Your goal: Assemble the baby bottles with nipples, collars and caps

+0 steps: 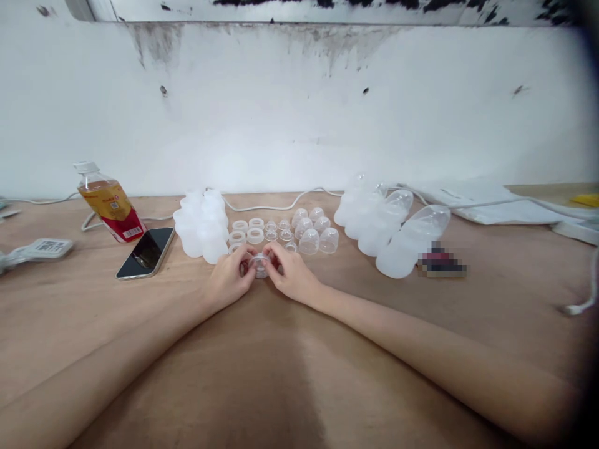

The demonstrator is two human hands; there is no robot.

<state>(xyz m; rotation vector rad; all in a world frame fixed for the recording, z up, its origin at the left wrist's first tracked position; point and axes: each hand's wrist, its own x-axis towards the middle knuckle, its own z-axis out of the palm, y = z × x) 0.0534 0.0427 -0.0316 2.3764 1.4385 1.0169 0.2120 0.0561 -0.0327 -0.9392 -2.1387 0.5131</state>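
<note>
Close to the middle of the wooden table, a clear bottle ring (260, 266) is pinched between both my hands. My left hand (231, 273) is closed on its left side, thumb and fingers bent round the rim. On the opposite side my right hand (292, 274) grips it the same way. Whether a nipple sits inside the ring I cannot tell. Just beyond my hands lie several loose rings (255, 235), several clear nipples (285, 234) and several clear dome caps (309, 242), set out in rows.
White bottles (202, 232) without caps stand in a group at left. Capped bottles (397, 254) stand at right. A phone (146, 253) and a drink bottle (112, 206) are farther left. A white cable (276, 207) runs along the wall; a white bag (486, 202) lies back right.
</note>
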